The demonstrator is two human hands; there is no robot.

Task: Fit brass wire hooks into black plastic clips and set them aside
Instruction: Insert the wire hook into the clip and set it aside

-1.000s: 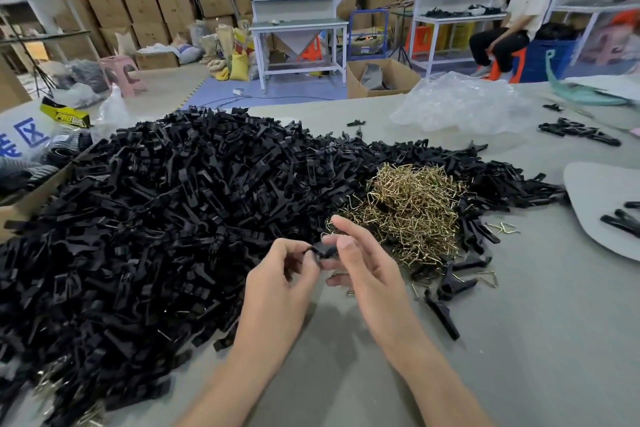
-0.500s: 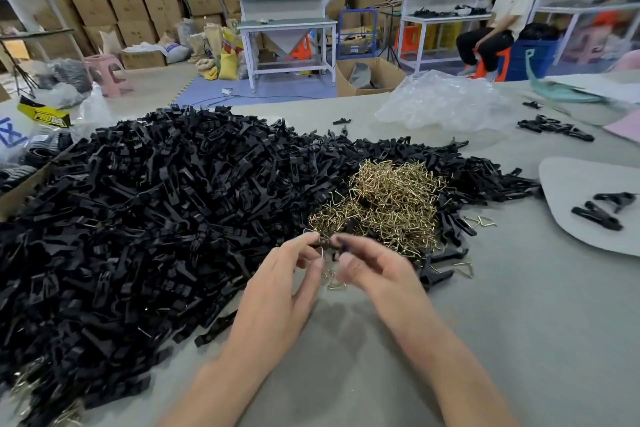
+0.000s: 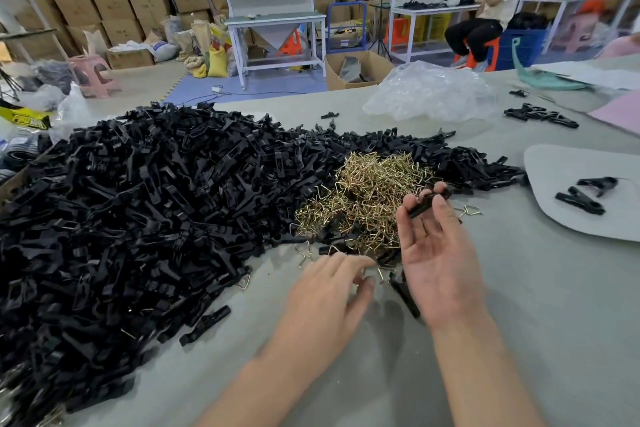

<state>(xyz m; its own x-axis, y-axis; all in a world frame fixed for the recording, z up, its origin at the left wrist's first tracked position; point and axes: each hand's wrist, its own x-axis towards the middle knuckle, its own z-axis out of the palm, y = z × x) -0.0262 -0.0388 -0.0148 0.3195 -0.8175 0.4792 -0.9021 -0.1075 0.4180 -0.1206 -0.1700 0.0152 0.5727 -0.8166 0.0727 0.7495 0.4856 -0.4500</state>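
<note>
A large heap of black plastic clips [image 3: 156, 218] covers the left half of the grey table [image 3: 554, 322]. A smaller pile of brass wire hooks [image 3: 377, 191] lies at its right edge. My right hand [image 3: 436, 263] is raised palm-up over the hooks and pinches one black clip [image 3: 427, 201] at its fingertips. My left hand [image 3: 325, 295] is palm-down and blurred. Its fingers reach over loose hooks near the pile's front edge, and I see nothing held in it. Two assembled clips [image 3: 585, 198] lie on a grey pad [image 3: 588, 225] to the right.
A loose black clip [image 3: 403, 291] lies on the table between my hands. A crumpled clear plastic bag [image 3: 429, 94] and a small row of clips [image 3: 540, 114] are at the far right. A person sits at a bench beyond the table.
My hands have separated. The right hand lifted up and to the right with the clip, turning palm-up. The left hand dropped toward the loose hooks.
</note>
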